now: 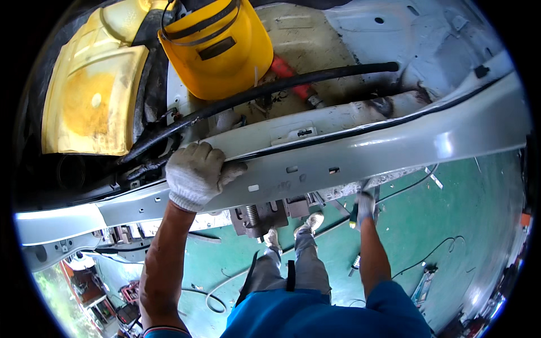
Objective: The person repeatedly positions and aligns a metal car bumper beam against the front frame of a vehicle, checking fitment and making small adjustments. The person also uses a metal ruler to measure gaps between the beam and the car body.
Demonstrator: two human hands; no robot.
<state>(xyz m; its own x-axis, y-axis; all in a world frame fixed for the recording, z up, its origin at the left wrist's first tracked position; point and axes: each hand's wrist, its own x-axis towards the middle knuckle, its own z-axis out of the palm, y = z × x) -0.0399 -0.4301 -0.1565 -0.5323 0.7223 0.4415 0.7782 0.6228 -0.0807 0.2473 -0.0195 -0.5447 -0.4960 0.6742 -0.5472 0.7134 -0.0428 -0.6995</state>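
My left hand [196, 174], in a whitish work glove, grips the grey door sill [383, 155] of a car body. Its fingers curl over the top edge and the thumb lies along the outer face. Lower and to the right, my gloved right hand [366, 206] is closed around a dark green and black tool [354, 216], close beneath the sill. Only a small part of that tool shows, so its kind is unclear. Between the hands, a heavy brown metal clamp [258, 218] with a coil spring sits under the sill.
Inside the car lie a yellow face-shield helmet [222, 50], a long black bar [265, 89], a red-handled tool [293, 76] and yellowed foam padding [93, 101]. Hoses [338, 224] run across the green floor [417, 225] around my feet. A jack-like tool [424, 284] lies at the right.
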